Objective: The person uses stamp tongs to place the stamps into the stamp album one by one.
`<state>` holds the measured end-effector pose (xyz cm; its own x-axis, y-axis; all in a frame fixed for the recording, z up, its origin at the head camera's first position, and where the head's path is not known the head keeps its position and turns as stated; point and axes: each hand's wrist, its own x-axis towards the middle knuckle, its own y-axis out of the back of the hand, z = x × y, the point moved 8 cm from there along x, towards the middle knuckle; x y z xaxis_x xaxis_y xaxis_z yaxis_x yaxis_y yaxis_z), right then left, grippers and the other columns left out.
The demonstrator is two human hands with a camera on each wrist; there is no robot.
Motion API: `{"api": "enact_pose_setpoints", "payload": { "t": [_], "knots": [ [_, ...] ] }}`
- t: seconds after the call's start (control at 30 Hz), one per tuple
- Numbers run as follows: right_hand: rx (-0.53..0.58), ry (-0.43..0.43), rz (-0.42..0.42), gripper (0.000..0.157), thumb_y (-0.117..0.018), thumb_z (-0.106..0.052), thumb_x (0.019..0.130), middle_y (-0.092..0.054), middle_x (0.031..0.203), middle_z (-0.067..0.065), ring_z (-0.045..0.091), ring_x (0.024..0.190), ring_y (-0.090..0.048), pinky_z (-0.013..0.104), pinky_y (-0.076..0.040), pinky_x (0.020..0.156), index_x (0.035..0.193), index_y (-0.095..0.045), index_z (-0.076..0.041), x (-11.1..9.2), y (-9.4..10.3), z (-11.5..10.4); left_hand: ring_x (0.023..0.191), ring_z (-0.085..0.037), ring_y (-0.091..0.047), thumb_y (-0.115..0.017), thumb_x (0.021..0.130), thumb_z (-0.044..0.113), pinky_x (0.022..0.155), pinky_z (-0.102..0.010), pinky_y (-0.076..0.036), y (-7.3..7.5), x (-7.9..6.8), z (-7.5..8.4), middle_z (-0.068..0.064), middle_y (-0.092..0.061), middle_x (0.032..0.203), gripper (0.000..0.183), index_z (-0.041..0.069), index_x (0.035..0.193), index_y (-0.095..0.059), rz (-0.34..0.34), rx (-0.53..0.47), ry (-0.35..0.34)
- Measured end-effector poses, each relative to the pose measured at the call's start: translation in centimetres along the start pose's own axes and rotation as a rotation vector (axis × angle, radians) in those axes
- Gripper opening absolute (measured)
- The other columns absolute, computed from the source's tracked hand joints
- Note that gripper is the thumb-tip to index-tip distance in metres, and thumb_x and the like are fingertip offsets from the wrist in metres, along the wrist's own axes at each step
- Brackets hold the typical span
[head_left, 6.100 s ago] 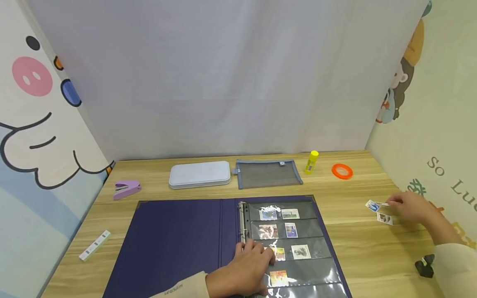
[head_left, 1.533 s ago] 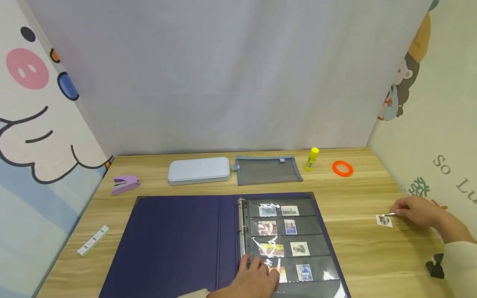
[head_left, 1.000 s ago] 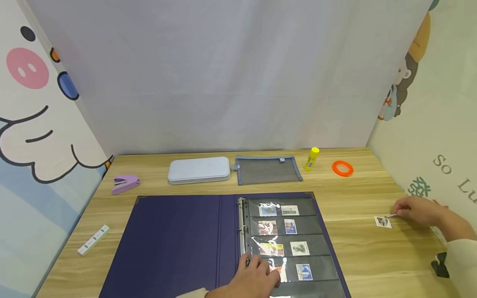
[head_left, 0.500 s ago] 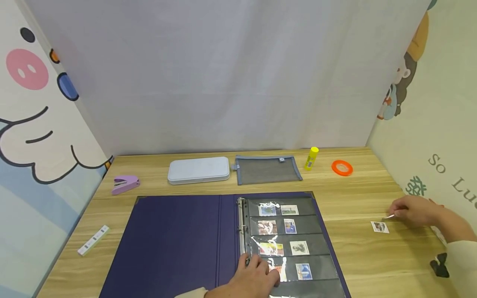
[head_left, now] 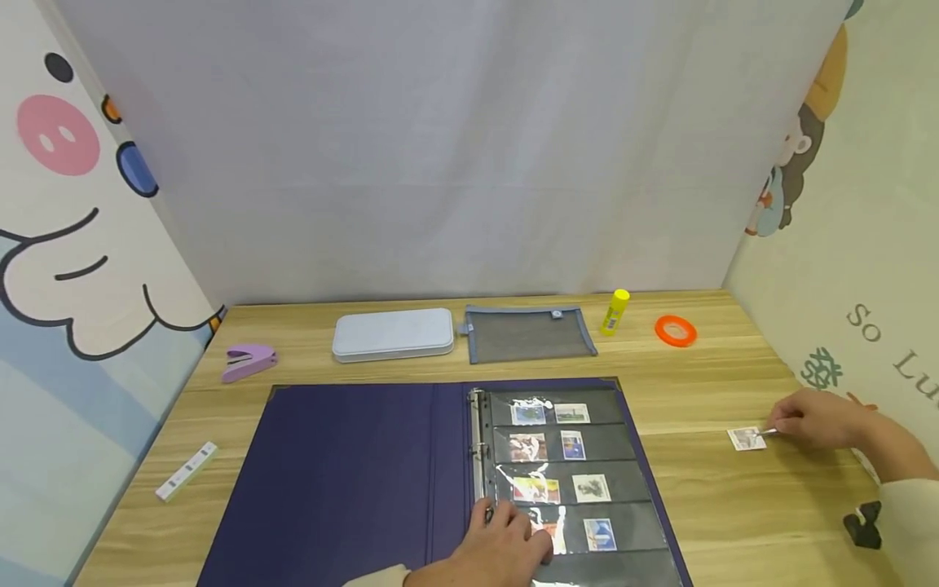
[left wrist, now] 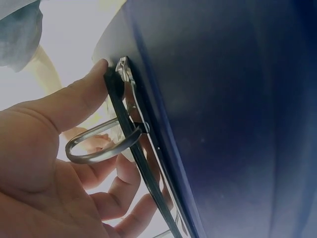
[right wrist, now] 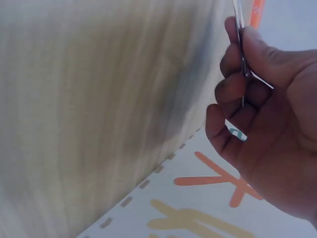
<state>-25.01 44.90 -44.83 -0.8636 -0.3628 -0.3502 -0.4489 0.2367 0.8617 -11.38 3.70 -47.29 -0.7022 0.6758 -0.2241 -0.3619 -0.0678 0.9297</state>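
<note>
My right hand (head_left: pixel 825 420) pinches a pair of tweezers (right wrist: pixel 239 34) between thumb and fingers. Their tips reach the loose stamp (head_left: pixel 744 439), which lies on the table right of the album; whether they clasp it is too small to tell. My left hand (head_left: pixel 490 546) rests on the pocket page (head_left: pixel 631 485) of the open navy stamp album (head_left: pixel 352 473), beside the metal rings (left wrist: pixel 99 153). In the left wrist view its thumb touches the page edge and its fingers bend beyond the ring. Several stamps sit in the page's clear strips, including a blue one (head_left: pixel 600 535).
A pale blue pencil case (head_left: pixel 394 334), mesh pouch (head_left: pixel 531 336), yellow glue stick (head_left: pixel 615 312) and orange tape roll (head_left: pixel 676 331) line the back. Left of the album are a purple stapler (head_left: pixel 249 362) and a whitish strip (head_left: pixel 187 471). A black object (head_left: pixel 862 526) lies near my right sleeve.
The blue stamp, earlier in the tweezers, is now in the album's fourth row. The loose stamp has slid slightly left, and the tweezer tips now overlap it. My left hand has shifted down the page.
</note>
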Motion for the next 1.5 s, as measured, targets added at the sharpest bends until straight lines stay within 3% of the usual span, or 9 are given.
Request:
{"api": "enact_pose_setpoints", "payload": {
  "t": [0.17,0.4,0.57,0.73,0.97,1.13,1.33,1.5],
  "knots": [
    [-0.002,-0.007,0.048,0.011,-0.057,-0.014,0.093,-0.056,0.077,-0.007,-0.002,0.066,-0.041,0.021,-0.033,0.060,0.086,-0.065,-0.015,1.0,0.5,-2.0,0.108,-0.013,-0.042,-0.057,0.078,0.067,0.104,-0.055,-0.028,-0.2,0.0,0.0,0.010,-0.052,0.093,0.041,0.035,0.103,-0.057,-0.031,-0.023,0.011],
    [-0.017,0.242,0.049,0.013,-0.059,-0.011,0.091,-0.059,0.076,-0.009,-0.004,0.067,-0.043,0.020,-0.037,0.062,0.081,-0.064,-0.018,3.7,0.1,-10.6,0.104,-0.013,-0.043,-0.055,0.082,0.063,0.101,-0.050,-0.030,0.1,0.2,0.2,0.011,-0.050,0.089,0.034,0.035,0.101,-0.056,-0.009,0.059,0.019],
    [-0.047,0.419,-0.015,0.014,-0.063,-0.009,0.088,-0.055,0.075,-0.013,-0.005,0.069,-0.044,0.020,-0.040,0.062,0.079,-0.062,-0.019,5.4,-1.7,-17.4,0.103,-0.012,-0.042,-0.052,0.088,0.052,0.100,-0.048,-0.030,0.1,0.3,0.5,0.011,-0.049,0.088,0.023,0.034,0.103,-0.056,-0.017,0.048,0.015],
    [-0.115,0.533,-0.094,0.018,-0.065,-0.007,0.085,-0.055,0.073,-0.016,-0.005,0.068,-0.045,0.018,-0.042,0.065,0.076,-0.063,-0.022,6.8,-4.0,-22.7,0.101,-0.011,-0.042,-0.052,0.092,0.037,0.100,-0.048,-0.030,0.2,0.2,0.6,0.012,-0.049,0.088,0.011,0.034,0.102,-0.055,-0.011,0.053,0.018],
    [-0.261,0.675,-0.194,0.020,-0.066,-0.005,0.083,-0.054,0.070,-0.015,-0.005,0.064,-0.044,0.014,-0.042,0.064,0.071,-0.064,-0.021,6.9,-8.1,-29.0,0.103,-0.012,-0.043,-0.053,0.090,0.044,0.101,-0.050,-0.031,0.3,0.2,0.5,0.012,-0.052,0.092,0.014,0.035,0.101,-0.055,-0.023,0.067,0.031],
    [-0.396,0.760,-0.243,0.019,-0.069,-0.007,0.081,-0.051,0.068,-0.017,-0.005,0.061,-0.041,0.010,-0.038,0.062,0.071,-0.065,-0.023,6.1,-10.7,-32.3,0.105,-0.012,-0.044,-0.056,0.086,0.049,0.100,-0.050,-0.032,0.3,0.1,0.5,0.012,-0.054,0.094,0.020,0.035,0.101,-0.055,-0.014,0.089,0.024],
    [-0.413,0.733,-0.363,0.021,-0.069,-0.007,0.080,-0.042,0.061,-0.018,-0.004,0.055,-0.033,0.009,-0.030,0.052,0.067,-0.062,-0.021,5.3,-13.1,-34.2,0.110,-0.014,-0.043,-0.060,0.079,0.064,0.101,-0.050,-0.030,0.1,0.1,0.2,0.011,-0.055,0.102,0.037,0.036,0.102,-0.054,-0.051,0.084,0.027],
    [-0.425,0.812,-0.314,0.019,-0.070,-0.009,0.076,-0.041,0.058,-0.018,-0.005,0.052,-0.028,0.009,-0.028,0.050,0.065,-0.062,-0.022,4.7,-13.6,-35.0,0.111,-0.015,-0.042,-0.056,0.080,0.067,0.102,-0.051,-0.029,0.0,-0.1,0.1,0.011,-0.055,0.106,0.043,0.035,0.108,-0.053,-0.073,0.082,0.023]
  ]
}}
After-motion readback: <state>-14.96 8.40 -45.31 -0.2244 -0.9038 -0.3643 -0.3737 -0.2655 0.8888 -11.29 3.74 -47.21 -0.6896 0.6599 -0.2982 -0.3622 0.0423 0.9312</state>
